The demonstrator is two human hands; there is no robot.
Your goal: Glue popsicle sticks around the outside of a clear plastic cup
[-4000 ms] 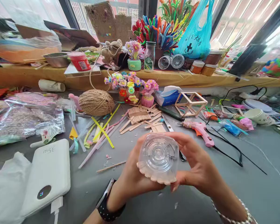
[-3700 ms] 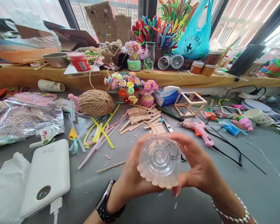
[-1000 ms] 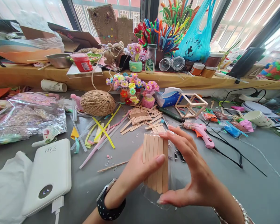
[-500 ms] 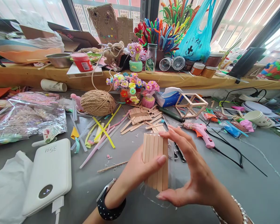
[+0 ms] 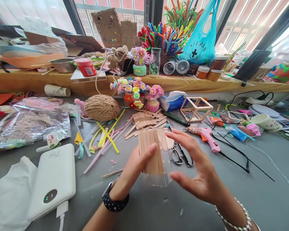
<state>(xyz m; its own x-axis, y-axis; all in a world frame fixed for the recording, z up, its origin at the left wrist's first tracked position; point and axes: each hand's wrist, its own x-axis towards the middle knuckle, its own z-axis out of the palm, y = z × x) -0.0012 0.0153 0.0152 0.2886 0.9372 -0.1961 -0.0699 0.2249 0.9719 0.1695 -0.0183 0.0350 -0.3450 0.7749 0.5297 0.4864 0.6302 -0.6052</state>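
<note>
The left hand [image 5: 136,163] clamped a stick-covered cup [image 5: 167,163], while scissors [image 5: 182,151] lay beyond the spread fingers of the right hand [image 5: 198,170].

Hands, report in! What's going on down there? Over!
Left hand gripping clear container faced with wooden sticks. Right hand open beside it. Scissors lying close by.

Your desk: flat, grey, matte desk [image 5: 144,211]. Lying on it, to your left: one white rectangular power bank [image 5: 56,173]. Centre: one oval ball of brown twine [image 5: 101,107]; one bundle of flat pale wooden sticks [image 5: 146,119]; one pair of dark-handled metal scissors [image 5: 182,153]. To your right: one pink plastic glue gun [image 5: 207,134].
</note>
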